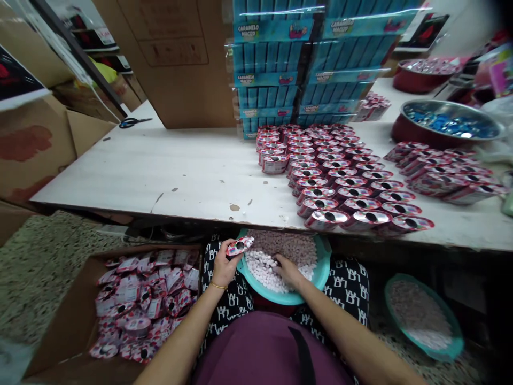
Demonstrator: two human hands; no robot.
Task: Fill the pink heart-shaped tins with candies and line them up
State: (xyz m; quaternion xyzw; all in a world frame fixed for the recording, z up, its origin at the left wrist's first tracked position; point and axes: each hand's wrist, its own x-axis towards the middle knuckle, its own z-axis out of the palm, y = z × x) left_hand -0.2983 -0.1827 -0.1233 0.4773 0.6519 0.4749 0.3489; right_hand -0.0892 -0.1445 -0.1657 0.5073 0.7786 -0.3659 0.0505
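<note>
My left hand [225, 267] is closed around a small oval carton [240, 245], pink and white with a dark round spot on its top. The carton is tilted over the left rim of a turquoise basin [326, 266] resting on my lap. Small white pellets [267, 274] fill the basin, paler at the front and pinkish at the back. Among them is my right hand [289, 271], its fingertips partly sunk in the pellets. Whether those fingers grip any pellets is hidden.
Rows of upright oval cartons [334, 182] stand on the white table [192, 176], by stacked blue candy boxes [268, 75]. Scissors [134, 122] lie at the far left. More cartons fill a cardboard box [64, 326] on the floor. Another turquoise basin [457, 342] is at right.
</note>
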